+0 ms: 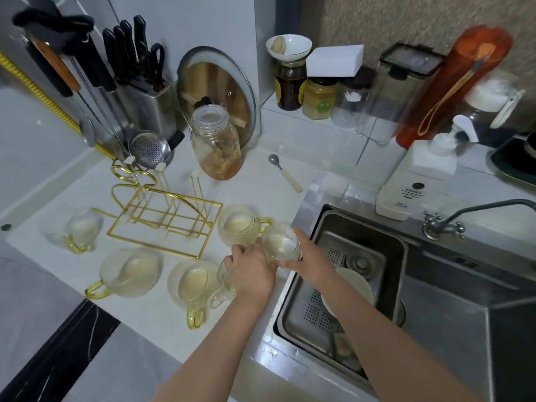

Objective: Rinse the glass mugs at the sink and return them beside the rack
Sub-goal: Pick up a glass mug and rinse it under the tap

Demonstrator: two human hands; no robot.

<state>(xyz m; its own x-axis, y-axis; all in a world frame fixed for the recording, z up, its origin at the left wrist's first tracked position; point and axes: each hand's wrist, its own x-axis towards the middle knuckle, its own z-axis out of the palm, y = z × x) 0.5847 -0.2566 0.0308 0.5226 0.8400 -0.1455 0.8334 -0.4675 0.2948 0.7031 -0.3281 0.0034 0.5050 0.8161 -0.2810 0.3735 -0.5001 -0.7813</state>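
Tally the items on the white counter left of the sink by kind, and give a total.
Glass mugs with gold handles: 6, namely far left, front left, front middle, under the left hand, behind the hands, held in the right hand
Gold wire rack: 1
Glass jar: 1
Spoon: 1
Total: 9

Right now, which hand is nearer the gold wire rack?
Left. The left hand sits just off the gold wire rack's near right corner; the right hand is farther right, at the sink's edge.

Clear glass mugs (131, 272) with glossy gold handles stand around the shiny gold wire rack (162, 210); brushed steel sink (452, 314) beside it.
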